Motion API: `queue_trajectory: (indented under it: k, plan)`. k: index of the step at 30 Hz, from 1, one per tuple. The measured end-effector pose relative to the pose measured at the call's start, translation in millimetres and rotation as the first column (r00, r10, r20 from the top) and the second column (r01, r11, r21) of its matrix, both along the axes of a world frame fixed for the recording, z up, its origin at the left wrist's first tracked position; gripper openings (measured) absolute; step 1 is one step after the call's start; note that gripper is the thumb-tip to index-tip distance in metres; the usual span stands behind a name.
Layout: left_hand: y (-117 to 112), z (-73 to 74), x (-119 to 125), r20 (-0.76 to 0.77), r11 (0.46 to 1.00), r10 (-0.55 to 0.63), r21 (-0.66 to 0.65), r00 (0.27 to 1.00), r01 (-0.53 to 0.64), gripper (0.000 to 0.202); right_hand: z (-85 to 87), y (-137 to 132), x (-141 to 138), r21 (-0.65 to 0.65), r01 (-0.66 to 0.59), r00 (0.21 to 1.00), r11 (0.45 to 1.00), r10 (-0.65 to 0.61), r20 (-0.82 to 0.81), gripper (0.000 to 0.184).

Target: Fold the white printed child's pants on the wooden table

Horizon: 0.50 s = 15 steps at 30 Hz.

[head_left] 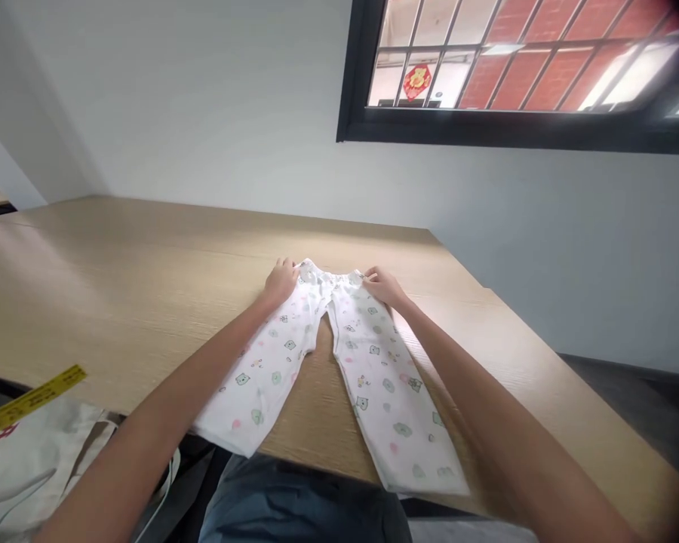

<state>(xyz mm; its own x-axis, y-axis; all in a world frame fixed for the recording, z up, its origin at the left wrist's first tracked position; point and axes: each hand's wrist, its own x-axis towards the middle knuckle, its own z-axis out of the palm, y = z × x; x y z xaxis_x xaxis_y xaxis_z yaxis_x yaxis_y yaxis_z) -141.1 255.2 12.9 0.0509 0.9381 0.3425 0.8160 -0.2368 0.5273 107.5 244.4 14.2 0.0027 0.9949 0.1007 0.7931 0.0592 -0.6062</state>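
Trousers: a small pair of white trousers [373, 362] is laid flat on the surface [118, 279], with the waistband turned away from the person and the two legs spread apart towards the near edge, where the cuffs are seen to hang slightly over.
Print: the cloth is covered with small green, grey and pink animal figures; no brand or label can be made out on it.
Left hand: the left hand [280, 280] is set on the left corner of the waistband, the fingers drawn narrow and closed on the cloth.
Right hand: the right hand [382, 286] is set on the right corner of the waistband, the fingers likewise gathered close and holding the edge.
Bag: a pale cloth bag [28, 460] is seen below the surface at the lower left, marked with red strokes that are cut off by the frame.
Yellow strip: a yellow strip [31, 400] is laid across the bag; black writing is printed on it but cannot be read.
Window: a dark-framed window [520, 124] is set in the wall at the upper right.
Ornament: a red ornament [417, 80] with a gold figure is hung behind the glass; the figure is too small to be read.
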Motion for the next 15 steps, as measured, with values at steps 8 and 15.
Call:
queue_trajectory:
  k: [8,15]
  plan:
    - [-73.1,14.0,-35.6,-0.076,0.93,-0.366,0.003,0.927,0.367,0.027,9.0,-56.6,-28.6,0.171,-0.268,0.957,0.948,0.24,0.164,0.034]
    - [-72.8,-8.9,-34.9,-0.135,0.833,-0.55,-0.162,0.824,0.529,0.033,2.8,-46.1,-112.2,0.071,-0.643,0.759,0.763,0.622,0.193,0.031]
